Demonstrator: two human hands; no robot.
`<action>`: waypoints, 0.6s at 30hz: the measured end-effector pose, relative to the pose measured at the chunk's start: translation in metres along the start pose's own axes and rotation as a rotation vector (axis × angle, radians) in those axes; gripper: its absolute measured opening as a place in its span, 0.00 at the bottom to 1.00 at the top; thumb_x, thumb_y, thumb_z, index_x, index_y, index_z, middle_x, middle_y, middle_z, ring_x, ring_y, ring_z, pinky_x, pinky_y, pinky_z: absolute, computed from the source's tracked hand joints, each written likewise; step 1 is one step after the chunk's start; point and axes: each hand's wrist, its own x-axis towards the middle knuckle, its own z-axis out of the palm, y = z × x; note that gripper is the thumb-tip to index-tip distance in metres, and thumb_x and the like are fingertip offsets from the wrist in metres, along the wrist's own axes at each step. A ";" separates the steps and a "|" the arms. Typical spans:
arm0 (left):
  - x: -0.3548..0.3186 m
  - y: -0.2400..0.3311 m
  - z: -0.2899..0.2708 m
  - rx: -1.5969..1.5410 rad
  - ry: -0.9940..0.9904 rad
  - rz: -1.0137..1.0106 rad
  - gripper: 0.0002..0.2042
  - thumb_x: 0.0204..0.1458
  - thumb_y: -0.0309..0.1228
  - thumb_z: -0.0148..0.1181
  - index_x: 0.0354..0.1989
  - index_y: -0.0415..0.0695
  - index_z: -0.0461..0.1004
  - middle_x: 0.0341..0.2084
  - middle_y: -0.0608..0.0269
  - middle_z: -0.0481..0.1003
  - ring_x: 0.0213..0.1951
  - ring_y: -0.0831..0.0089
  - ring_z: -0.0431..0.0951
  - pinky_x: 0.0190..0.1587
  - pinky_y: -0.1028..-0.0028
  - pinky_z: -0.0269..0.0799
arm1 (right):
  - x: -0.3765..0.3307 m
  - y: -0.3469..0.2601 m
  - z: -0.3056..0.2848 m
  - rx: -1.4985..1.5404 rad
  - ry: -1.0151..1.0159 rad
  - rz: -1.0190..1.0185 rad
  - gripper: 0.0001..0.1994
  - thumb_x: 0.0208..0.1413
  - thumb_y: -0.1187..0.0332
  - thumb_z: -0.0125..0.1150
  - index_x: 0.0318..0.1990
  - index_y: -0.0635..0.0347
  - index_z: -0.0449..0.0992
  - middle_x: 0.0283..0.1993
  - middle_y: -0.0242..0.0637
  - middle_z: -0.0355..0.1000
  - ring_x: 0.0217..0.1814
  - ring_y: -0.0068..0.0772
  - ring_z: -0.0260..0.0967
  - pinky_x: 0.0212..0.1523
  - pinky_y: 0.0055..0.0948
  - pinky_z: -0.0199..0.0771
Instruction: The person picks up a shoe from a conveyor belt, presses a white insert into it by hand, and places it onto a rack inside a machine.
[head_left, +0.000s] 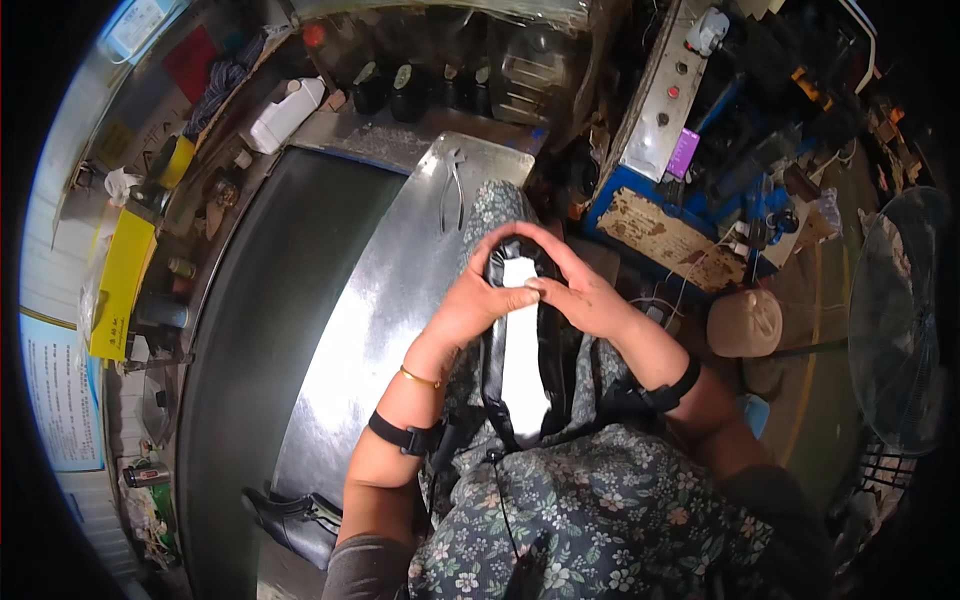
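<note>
1. A black shoe [522,370] is held upside down between two bare hands, low above the lap, with its white bottom strip [521,350] turned upward.
2. The far part of the shoe is enclosed by the hands; the rest is extended from them toward the body, over a flowered apron [590,510].
3. The shoe's long axis is set nearly straight away from the body, with the near end slanted very slightly to the right. The rounded, gathered end is pointed away, between the hands; the tapering end is pointed back at the wearer. Which is toe and which is heel cannot be told.
4. By the left hand [475,300], the left side is gripped, with fingers curled around the far end and the thumb laid on the white strip.
5. By the right hand [592,300], the right side is gripped likewise, the two thumbs being brought together on the strip.
6. To the left of the hands, a shiny metal table [340,340] is seen. Pliers [453,192] are laid on it beyond the left hand; another black shoe [296,524] is placed nearer the body.
</note>
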 end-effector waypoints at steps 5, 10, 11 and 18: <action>-0.009 0.004 0.004 -0.228 0.042 -0.043 0.41 0.44 0.26 0.76 0.68 0.42 0.59 0.52 0.61 0.73 0.50 0.75 0.74 0.56 0.74 0.71 | -0.025 -0.023 -0.004 0.480 -0.124 0.298 0.48 0.55 0.73 0.67 0.75 0.61 0.37 0.75 0.47 0.48 0.75 0.37 0.49 0.73 0.37 0.49; -0.007 0.003 0.021 -0.221 0.154 -0.027 0.37 0.44 0.26 0.75 0.65 0.41 0.64 0.51 0.59 0.75 0.48 0.72 0.76 0.54 0.73 0.72 | -0.118 -0.011 0.048 0.133 -0.069 0.339 0.54 0.56 0.66 0.69 0.73 0.70 0.28 0.73 0.54 0.49 0.74 0.42 0.51 0.71 0.36 0.53; -0.013 0.007 0.018 -0.213 0.157 -0.034 0.37 0.44 0.26 0.75 0.65 0.41 0.64 0.51 0.59 0.75 0.48 0.72 0.76 0.54 0.73 0.72 | -0.121 -0.005 0.068 0.090 0.052 0.274 0.52 0.57 0.65 0.68 0.73 0.72 0.28 0.72 0.56 0.51 0.73 0.42 0.53 0.70 0.35 0.54; -0.019 0.007 0.053 0.487 0.207 0.197 0.37 0.39 0.35 0.79 0.60 0.41 0.70 0.59 0.51 0.70 0.61 0.62 0.69 0.63 0.66 0.64 | -0.111 0.031 0.007 0.577 -0.247 0.545 0.41 0.58 0.70 0.66 0.72 0.63 0.44 0.63 0.47 0.65 0.66 0.35 0.64 0.63 0.36 0.68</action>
